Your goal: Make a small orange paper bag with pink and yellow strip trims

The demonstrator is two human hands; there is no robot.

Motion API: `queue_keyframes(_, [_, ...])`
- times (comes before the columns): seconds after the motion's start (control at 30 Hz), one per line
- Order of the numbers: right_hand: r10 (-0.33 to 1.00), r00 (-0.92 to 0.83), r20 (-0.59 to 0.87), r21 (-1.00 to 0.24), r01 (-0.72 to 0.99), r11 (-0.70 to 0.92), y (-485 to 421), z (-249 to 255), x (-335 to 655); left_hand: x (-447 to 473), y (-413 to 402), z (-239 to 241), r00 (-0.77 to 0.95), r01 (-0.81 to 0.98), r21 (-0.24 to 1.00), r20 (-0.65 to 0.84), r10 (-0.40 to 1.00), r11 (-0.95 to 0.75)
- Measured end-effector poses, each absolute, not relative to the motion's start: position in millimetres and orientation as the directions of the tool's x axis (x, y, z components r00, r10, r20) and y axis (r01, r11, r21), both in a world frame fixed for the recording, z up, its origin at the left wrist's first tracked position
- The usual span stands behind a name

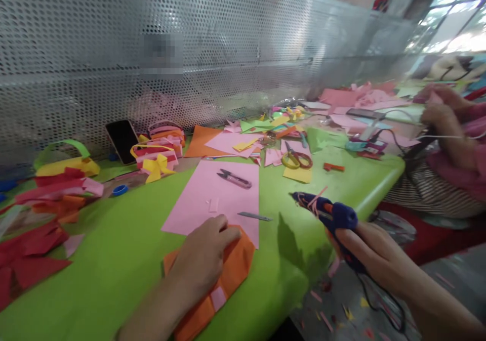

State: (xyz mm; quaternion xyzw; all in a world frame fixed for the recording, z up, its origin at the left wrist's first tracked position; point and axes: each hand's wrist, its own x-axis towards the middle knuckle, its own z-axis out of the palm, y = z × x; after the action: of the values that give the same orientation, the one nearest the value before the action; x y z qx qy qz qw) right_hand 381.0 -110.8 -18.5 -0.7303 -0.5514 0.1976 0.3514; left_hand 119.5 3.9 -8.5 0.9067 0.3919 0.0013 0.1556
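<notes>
My right hand (374, 245) grips a dark blue hot glue gun (337, 214), raised beside the table's right edge with its nozzle pointing left; a pink strip is wrapped near the front. Under my left hand (203, 252) is an orange folded paper piece (237, 260) with a small pink patch on it. The fingers of that hand are curled against the paper, and their tips are partly hidden. Just beyond lies a pink paper sheet (190, 204), carrying thread snips (234, 179), a thin blade (254, 216) and a small pink paper piece (213, 204).
Red paper pieces (34, 260), small paper baskets (68, 166) and a phone (122, 141) lie to the left. Scissors (296, 158) and coloured scraps sit farther back, before a perforated metal panel (228, 42). Another person's hands (440, 108) work at the far right.
</notes>
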Motion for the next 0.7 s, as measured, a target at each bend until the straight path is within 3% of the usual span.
queue_keyframes(0.07, [0.951,0.158,0.266,-0.394,0.918,-0.042,-101.7,-18.3,404.3,117.2,5.1,-10.0,0.671,0.701,0.398,-0.087,0.736,-0.592])
queue_keyframes(0.13, [0.945,0.096,0.313,-0.121,0.991,-0.060,-90.6,-15.9,432.8,114.8,7.4,-12.5,0.643,0.658,0.545,-0.048,0.764,-0.520])
queue_keyframes(0.23, [0.948,0.144,0.285,0.059,0.984,-0.167,-71.4,-10.4,474.4,112.5,10.9,-15.8,0.576,0.598,0.691,-0.018,0.817,-0.407])
queue_keyframes(0.33, [0.923,0.228,0.309,0.102,0.957,-0.271,-46.8,-6.2,506.9,112.5,11.7,-15.5,0.468,0.628,0.724,-0.057,0.882,-0.286])
queue_keyframes(0.47, [0.880,0.327,0.345,0.068,0.926,-0.371,-4.3,-3.3,534.6,113.3,9.0,-10.1,0.428,0.618,0.750,-0.067,0.902,-0.238])
queue_keyframes(0.6, [0.889,0.317,0.330,-0.007,0.943,-0.333,30.3,2.1,521.3,111.2,6.3,-1.4,0.426,0.507,0.840,-0.050,0.903,-0.193])
queue_keyframes(0.7, [0.917,0.183,0.354,-0.072,0.983,-0.169,30.1,7.0,461.9,105.6,7.4,9.6,0.376,0.479,0.847,0.040,0.926,-0.231])
